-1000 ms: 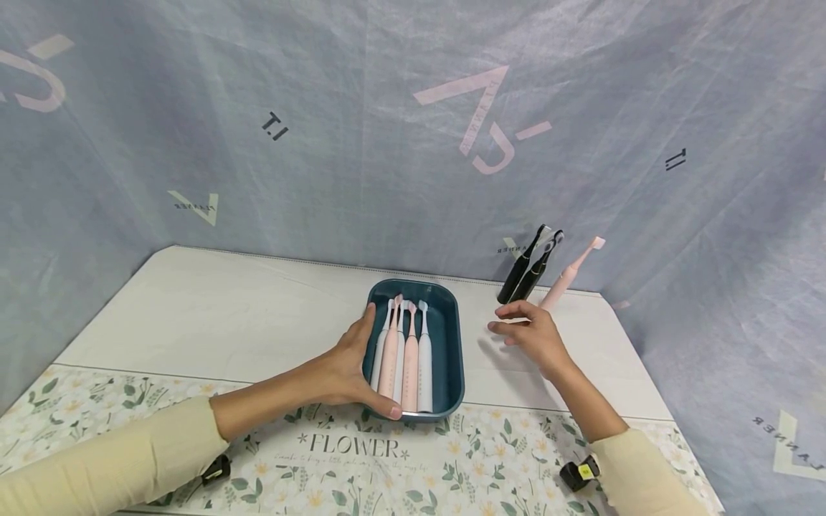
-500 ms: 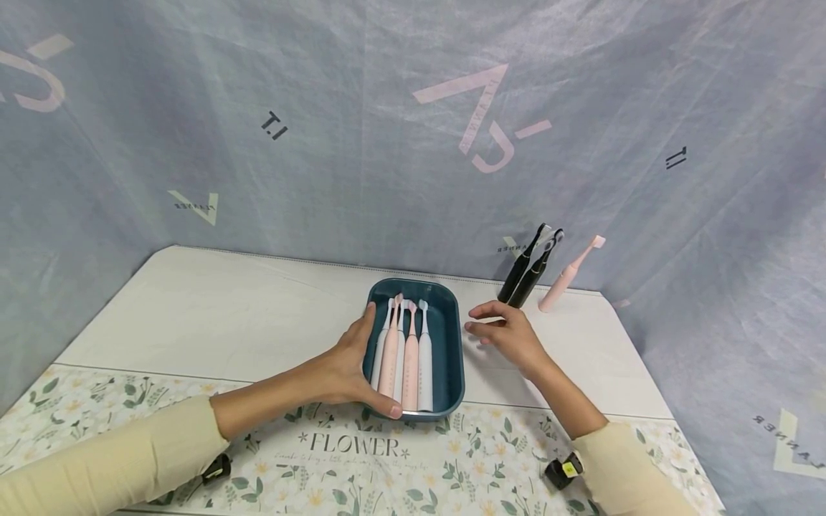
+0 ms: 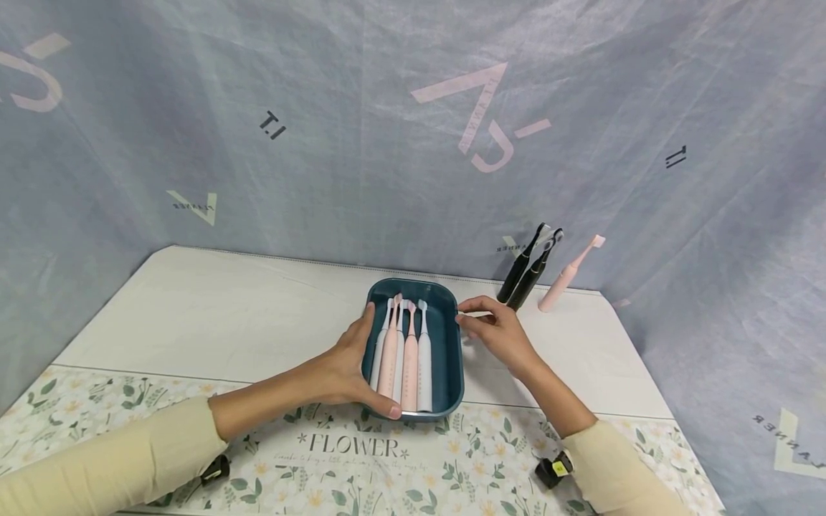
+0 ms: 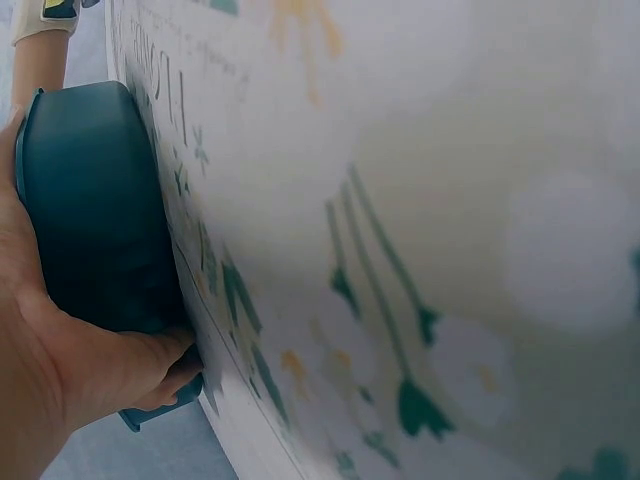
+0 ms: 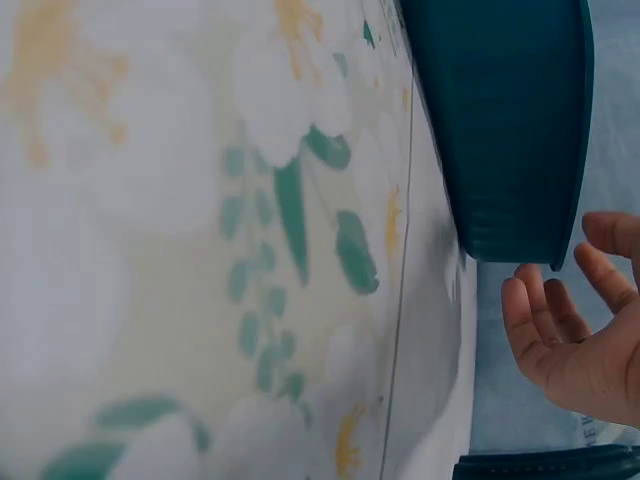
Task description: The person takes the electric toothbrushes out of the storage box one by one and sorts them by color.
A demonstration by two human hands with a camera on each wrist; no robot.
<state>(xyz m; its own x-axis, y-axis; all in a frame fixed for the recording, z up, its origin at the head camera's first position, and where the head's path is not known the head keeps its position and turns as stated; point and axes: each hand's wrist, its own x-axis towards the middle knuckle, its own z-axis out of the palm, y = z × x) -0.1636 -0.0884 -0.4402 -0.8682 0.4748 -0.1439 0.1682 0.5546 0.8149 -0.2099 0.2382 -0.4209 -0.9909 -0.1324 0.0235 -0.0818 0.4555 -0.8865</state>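
Note:
A dark teal plastic bin sits mid-table, holding several white and pink electric toothbrushes side by side, heads toward the back. My left hand grips the bin's left side, its thumb at the front rim; in the left wrist view its fingers curl against the outer wall. At the right rim is my right hand, fingers loosely bent, tips right at the edge. The right wrist view shows this hand with fingers apart and nothing in them, beside the bin's far corner.
Black electric toothbrushes stand upright at the back right, with a pink electric toothbrush beside them. The table cover is white behind and flowered in front. A grey printed curtain encloses the back and sides.
My right hand has moved left, from near the standing toothbrushes to the bin's right rim. My left hand and the bin have stayed in place.

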